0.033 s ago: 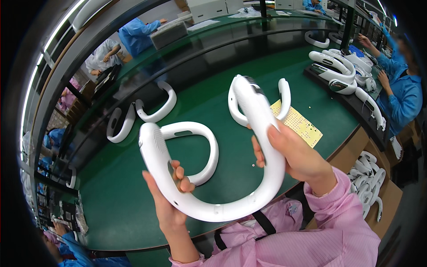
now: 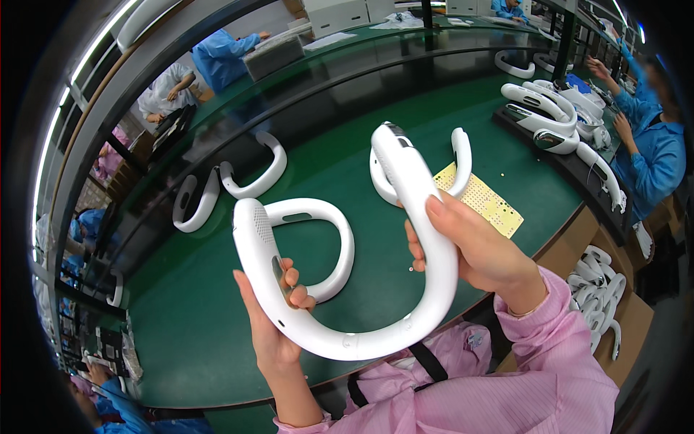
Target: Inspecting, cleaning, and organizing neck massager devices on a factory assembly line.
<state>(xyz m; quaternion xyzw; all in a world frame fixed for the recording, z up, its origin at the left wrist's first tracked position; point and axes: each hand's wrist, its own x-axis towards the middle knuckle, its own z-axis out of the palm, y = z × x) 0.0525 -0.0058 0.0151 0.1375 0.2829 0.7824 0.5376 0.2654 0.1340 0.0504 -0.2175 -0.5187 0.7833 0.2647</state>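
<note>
Above the near edge of the green table [image 2: 217,347], a white U-shaped neck-worn device [image 2: 340,289] is held up in both hands with its two arms pointing away. The left hand [image 2: 271,325] cradles the left arm from beneath, palm up, fingers curled over its inner face beside a dark slot. The right hand [image 2: 481,249] wraps the right arm partway up, thumb lying along its outer side, and the sleeve of a pink smock [image 2: 549,369] shows at the wrist. The step in hand looks like a turn-and-look check of the shell, with the grilled end of the left arm and the dark tip of the right arm facing up. A next move would likely call for rolling the piece between the hands to bring another face into view, without loosening either grip. Just behind it on the table lie two similar white bands, one left [image 2: 325,239] and one right [image 2: 455,159], the right one touching a yellow perforated sheet [image 2: 484,202]. Farther left lie two more white curved pieces [image 2: 231,181]. At the far right, a tray holds more finished units [image 2: 542,116] near a co-worker in blue [image 2: 650,152].
</note>
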